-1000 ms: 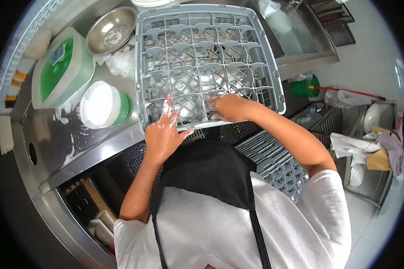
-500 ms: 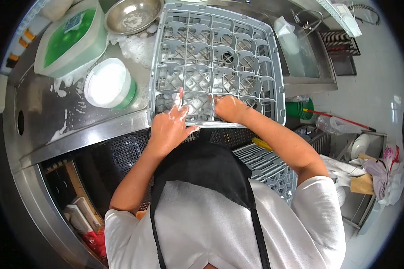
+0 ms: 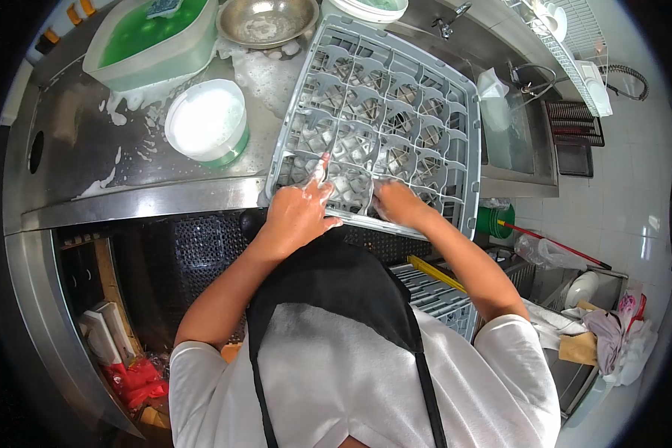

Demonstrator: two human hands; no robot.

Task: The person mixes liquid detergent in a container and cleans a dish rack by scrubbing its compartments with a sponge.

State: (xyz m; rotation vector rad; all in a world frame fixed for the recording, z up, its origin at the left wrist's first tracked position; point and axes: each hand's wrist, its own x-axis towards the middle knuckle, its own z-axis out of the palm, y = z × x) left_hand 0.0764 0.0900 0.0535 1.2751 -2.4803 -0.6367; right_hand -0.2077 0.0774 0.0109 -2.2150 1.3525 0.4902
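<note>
A grey compartment rack (image 3: 467,112) lies on the steel counter, slightly turned, with a lattice bottom showing through its cells. At its near-left part rests my left hand (image 3: 297,213), soapy, fingers apart, the index finger pointing forward over a cell and the thumb near the front rim. My right hand (image 3: 400,203) reaches down into a front-row cell near the middle. Its fingers are bent and their tips are hidden by the rack's dividers, so what they touch cannot be made out.
Left of the rack stand a foam-filled tub (image 3: 207,123), a larger tub of green liquid (image 3: 145,45) and a metal bowl (image 3: 267,21). A sink (image 3: 526,142) with a faucet lies right. More racks (image 3: 440,299) are below, near my right arm.
The view has shifted, so the rack appears turned and further right. Both hands stay at the rack's front; my right hand remains in the front cells.
</note>
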